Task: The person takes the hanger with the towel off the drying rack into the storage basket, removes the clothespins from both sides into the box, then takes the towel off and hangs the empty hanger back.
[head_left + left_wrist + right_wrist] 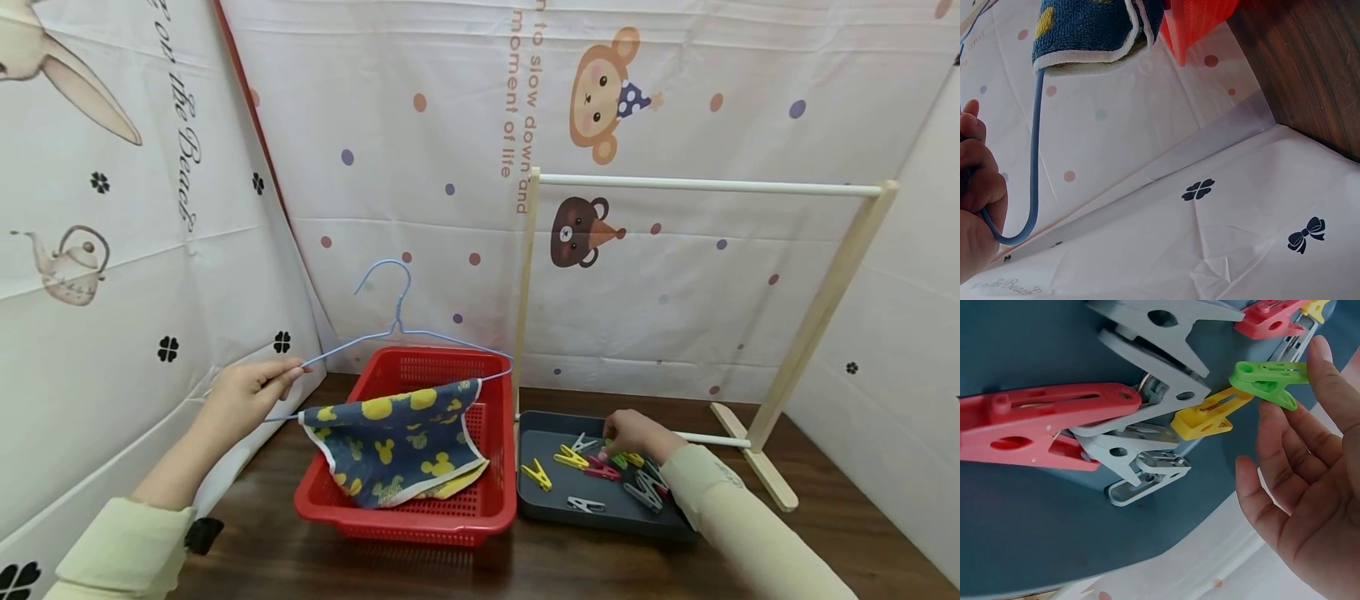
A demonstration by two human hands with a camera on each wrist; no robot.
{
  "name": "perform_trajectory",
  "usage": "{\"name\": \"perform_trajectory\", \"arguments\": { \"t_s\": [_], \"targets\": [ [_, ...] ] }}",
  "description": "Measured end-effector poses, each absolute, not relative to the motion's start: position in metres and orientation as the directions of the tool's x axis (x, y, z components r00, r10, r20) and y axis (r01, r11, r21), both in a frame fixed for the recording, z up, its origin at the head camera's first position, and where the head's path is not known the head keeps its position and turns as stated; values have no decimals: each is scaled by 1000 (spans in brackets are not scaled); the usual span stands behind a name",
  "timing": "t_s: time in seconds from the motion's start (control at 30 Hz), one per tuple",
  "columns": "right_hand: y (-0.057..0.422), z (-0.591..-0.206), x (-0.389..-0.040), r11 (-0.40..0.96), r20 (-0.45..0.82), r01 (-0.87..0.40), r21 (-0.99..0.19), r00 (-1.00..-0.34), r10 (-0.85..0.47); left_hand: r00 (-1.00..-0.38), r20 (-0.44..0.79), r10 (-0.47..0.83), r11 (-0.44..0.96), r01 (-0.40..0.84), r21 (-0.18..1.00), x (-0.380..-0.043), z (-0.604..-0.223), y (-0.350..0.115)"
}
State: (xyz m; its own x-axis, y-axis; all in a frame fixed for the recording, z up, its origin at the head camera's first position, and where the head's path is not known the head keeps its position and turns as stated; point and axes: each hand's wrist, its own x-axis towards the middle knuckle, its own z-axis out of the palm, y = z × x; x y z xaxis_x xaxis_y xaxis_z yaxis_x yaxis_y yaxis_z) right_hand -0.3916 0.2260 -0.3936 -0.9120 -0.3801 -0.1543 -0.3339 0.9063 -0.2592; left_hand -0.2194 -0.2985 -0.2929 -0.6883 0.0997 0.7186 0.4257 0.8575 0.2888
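My left hand (pixel 243 396) grips the left end of a blue wire hanger (pixel 352 344), its hook pointing up. Over the hanger's lower bar is draped a navy towel (pixel 397 450) with yellow mouse-head prints and white edging, hanging in front of the red basket. In the left wrist view, the curled fingers (pixel 982 187) sit at the hanger's bent corner. My right hand (pixel 1310 481) is over the dark tray (pixel 551 429) and pinches a green clothespin (pixel 1263 378) between thumb and fingers. A yellow clothespin (pixel 1207 415) lies just beside it.
The red plastic basket (pixel 408 525) stands left of the tray. Several grey, red and yellow clothespins lie in the tray, including a yellow one (pixel 536 475). Behind rises a wooden rack with a white top rod (pixel 705 183). Printed white cloth (pixel 420 50) walls the space.
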Motion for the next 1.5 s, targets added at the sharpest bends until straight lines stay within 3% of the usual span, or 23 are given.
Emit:
{"name": "perform_trajectory", "arguments": {
  "t_s": [1.5],
  "targets": [
    [227, -396, -389, 929, -234, -310, -202, -906, -354, -686, 719, 108, 859, 428, 280, -218, -289, -296]
  ]
}}
